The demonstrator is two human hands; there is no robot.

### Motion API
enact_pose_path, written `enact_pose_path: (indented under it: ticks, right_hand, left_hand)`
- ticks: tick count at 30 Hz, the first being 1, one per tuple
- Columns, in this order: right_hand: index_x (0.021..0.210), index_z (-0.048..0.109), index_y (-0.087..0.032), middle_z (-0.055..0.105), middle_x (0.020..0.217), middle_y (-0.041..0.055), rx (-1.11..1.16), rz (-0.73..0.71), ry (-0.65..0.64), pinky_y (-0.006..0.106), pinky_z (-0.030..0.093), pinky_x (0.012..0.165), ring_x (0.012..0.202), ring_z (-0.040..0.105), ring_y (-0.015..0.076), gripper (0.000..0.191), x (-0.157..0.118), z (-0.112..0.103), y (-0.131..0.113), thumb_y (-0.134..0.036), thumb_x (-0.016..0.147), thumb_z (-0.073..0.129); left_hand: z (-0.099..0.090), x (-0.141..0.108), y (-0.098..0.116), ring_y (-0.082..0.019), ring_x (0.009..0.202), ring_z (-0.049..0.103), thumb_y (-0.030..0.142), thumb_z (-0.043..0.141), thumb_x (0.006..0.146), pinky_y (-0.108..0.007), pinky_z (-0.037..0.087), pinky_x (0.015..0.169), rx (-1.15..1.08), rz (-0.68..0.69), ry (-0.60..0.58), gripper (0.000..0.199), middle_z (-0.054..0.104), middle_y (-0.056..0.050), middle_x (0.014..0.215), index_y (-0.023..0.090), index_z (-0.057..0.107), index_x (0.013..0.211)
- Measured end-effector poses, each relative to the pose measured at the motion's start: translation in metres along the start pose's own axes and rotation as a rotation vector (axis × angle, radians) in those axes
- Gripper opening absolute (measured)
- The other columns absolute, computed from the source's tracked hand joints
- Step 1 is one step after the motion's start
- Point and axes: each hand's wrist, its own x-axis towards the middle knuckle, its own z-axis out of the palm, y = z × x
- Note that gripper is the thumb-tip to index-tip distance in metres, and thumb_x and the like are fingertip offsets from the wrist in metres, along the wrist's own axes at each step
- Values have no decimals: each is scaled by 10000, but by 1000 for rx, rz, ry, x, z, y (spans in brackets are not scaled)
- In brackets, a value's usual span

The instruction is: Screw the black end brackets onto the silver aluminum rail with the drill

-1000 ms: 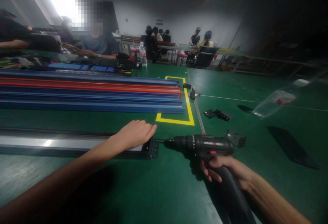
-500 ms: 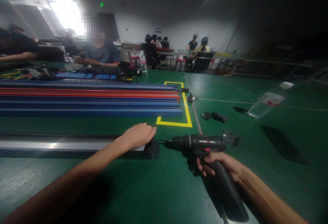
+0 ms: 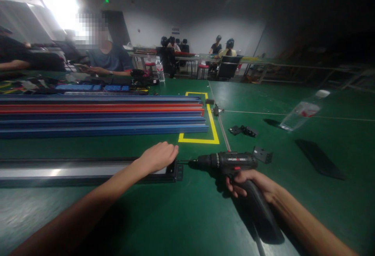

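Observation:
My right hand (image 3: 254,184) is wrapped round the grip of a black cordless drill (image 3: 238,160), its fingers by the red trigger. The drill lies level, and its long thin bit points left at the end of a black-framed metal profile (image 3: 70,173). At that end sits a black end piece (image 3: 179,172); the bit's tip reaches it close by my left hand (image 3: 160,155). That hand is closed over the far side of the profile's end, its fingertips hidden behind the knuckles.
Blue and red profiles (image 3: 131,130) lie behind, their ends within yellow tape (image 3: 199,141). Black brackets (image 3: 249,131), a dark flat plate (image 3: 319,158) and a tilted water bottle (image 3: 304,109) are at the right. A person (image 3: 109,59) sits across the green table.
The view has shifted slightly, so the background sits a little further left. Both hands and the drill keep nearly the same position against the profile's end.

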Motion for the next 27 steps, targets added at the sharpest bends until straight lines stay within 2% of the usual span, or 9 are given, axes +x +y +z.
enact_pose_path:
  ticks: [7,10,13,16,21,24,27]
  right_hand:
    - [911,780,-46,786,846,101,8,10,57,259,560,724,547,625,83,310,-1,3,1,-257,700,694]
    - [934,780,-57,786,853,99,6,11,96,262,557,723,560,632,88,328,-2,8,0,-264,692,700]
    - [900,777,-74,765,775,64,-3,-4,139,254,544,706,555,615,88,307,-3,13,-1,-268,674,706]
    - [852,767,-66,709,634,36,-25,7,191,242,524,668,555,617,105,286,-5,14,-4,-274,662,713]
    - [799,710,-101,692,610,50,-76,79,343,258,514,614,567,648,139,232,-12,12,-6,-296,677,736]
    - [793,659,-141,703,640,67,-133,98,442,290,530,585,580,672,176,225,-16,18,-6,-317,671,729]
    - [864,595,-196,699,690,13,-220,27,550,308,556,600,574,663,164,263,-19,29,-4,-314,677,739]
  left_hand:
    - [2,1,-1,-278,822,688,198,254,1053,-396,517,726,-58,-6,-5,434,704,-151,848,105,676,1097]
    - [0,0,0,-294,796,691,243,203,1069,-402,510,694,-99,-29,-4,496,705,-155,833,115,681,1102]
    - [-4,-2,1,-280,806,697,333,161,1089,-390,508,714,-146,-61,1,563,715,-151,860,131,686,1110]
    - [-12,-4,4,-260,815,701,469,103,1094,-370,502,737,-202,-81,10,682,722,-130,869,161,705,1005]
    - [-21,-7,7,-243,694,667,648,199,1046,-337,466,642,-264,-80,9,709,701,-107,782,171,683,844]
    - [-22,-7,8,-253,696,667,625,240,1044,-342,461,635,-280,-77,6,667,705,-114,788,171,682,837]
    - [-22,-7,9,-265,730,681,588,243,1050,-355,473,658,-284,-77,4,641,714,-124,808,173,687,844]
